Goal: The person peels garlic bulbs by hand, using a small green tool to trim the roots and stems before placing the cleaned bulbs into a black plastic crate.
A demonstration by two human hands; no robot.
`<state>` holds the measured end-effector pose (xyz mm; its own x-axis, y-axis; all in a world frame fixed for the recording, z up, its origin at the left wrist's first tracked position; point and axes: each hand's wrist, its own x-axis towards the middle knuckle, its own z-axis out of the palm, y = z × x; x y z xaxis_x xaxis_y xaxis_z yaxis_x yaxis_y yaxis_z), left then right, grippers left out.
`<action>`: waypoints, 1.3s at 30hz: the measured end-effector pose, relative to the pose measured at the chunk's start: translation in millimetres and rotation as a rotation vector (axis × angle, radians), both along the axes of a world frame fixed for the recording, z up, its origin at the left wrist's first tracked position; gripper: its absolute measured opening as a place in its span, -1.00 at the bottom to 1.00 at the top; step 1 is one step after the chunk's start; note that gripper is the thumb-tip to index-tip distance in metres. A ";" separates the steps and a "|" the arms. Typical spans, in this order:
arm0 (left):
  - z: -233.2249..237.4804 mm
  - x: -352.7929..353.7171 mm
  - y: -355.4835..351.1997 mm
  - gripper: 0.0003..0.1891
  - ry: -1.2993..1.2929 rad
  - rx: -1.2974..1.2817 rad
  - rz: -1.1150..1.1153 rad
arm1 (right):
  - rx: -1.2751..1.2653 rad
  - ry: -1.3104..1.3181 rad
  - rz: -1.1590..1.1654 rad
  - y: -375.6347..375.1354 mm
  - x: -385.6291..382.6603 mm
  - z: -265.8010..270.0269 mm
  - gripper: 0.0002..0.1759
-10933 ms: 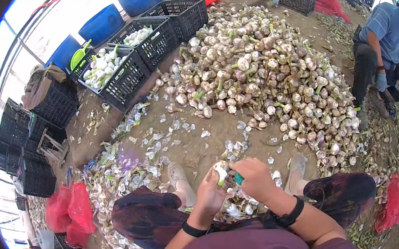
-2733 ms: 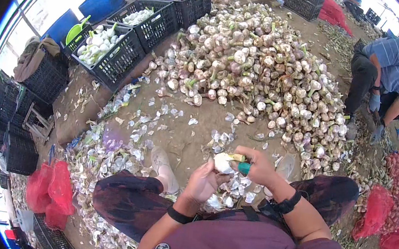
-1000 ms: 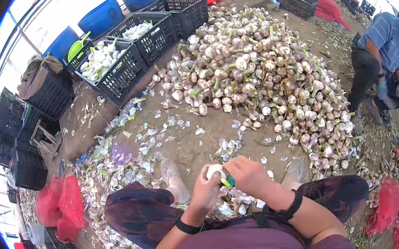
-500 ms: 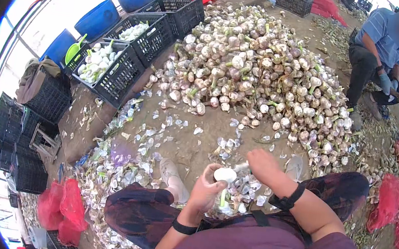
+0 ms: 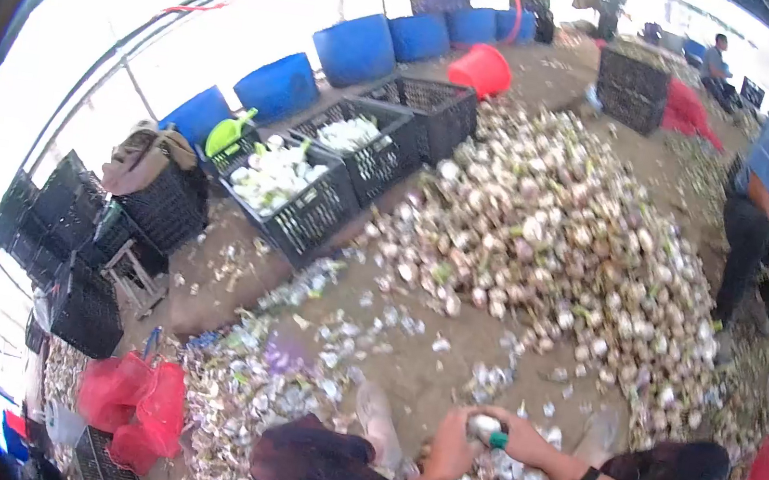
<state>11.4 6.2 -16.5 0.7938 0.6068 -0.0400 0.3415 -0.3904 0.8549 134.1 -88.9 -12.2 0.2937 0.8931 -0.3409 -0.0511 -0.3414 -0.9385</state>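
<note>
Together | left hand, right hand, bulb | open ground to heap edge

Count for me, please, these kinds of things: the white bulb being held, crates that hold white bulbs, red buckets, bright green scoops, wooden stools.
Held white bulb: 1
Crates of white bulbs: 2
Red bucket: 1
Bright green scoop: 1
Wooden stool: 1
Total: 6

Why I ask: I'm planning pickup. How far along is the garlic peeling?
Seemingly far from finished. White bulbs already lie in two black crates. A pale bulb sits between left hand and right hand, beside a green object; blur hides how clean it is. The large brownish heap looks left to do.
</note>
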 end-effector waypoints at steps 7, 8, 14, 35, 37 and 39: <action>3.1 6.1 6.1 -0.41 -0.217 0.026 0.261 | -0.201 0.722 -0.199 64.7 72.5 -82.3 -0.85; 0.2 8.2 5.5 -0.43 -0.301 -0.041 0.319 | -0.074 0.722 -0.156 101.4 84.7 -55.9 -0.81; -1.7 12.7 3.9 -0.50 -0.416 -0.407 0.490 | 0.324 -0.315 -0.262 267.3 103.6 109.9 -0.70; -32.5 68.2 -22.5 -0.61 -0.033 -0.643 0.347 | -0.930 -1.131 -0.636 -104.2 308.4 -157.8 -0.44; -28.0 74.2 -25.5 -0.63 -0.027 -0.659 0.337 | -0.972 -1.147 -0.521 -111.9 325.9 -184.1 -0.45; -31.3 74.9 -26.8 -0.65 -0.023 -0.683 0.322 | -0.936 -1.083 -0.593 -103.3 328.9 -186.1 -0.51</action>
<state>86.4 -20.6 -47.9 0.5865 0.6553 -0.4760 0.3280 0.3452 0.8793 463.1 -192.2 -198.3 0.9829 0.1603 -0.0904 0.1528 -0.9846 -0.0853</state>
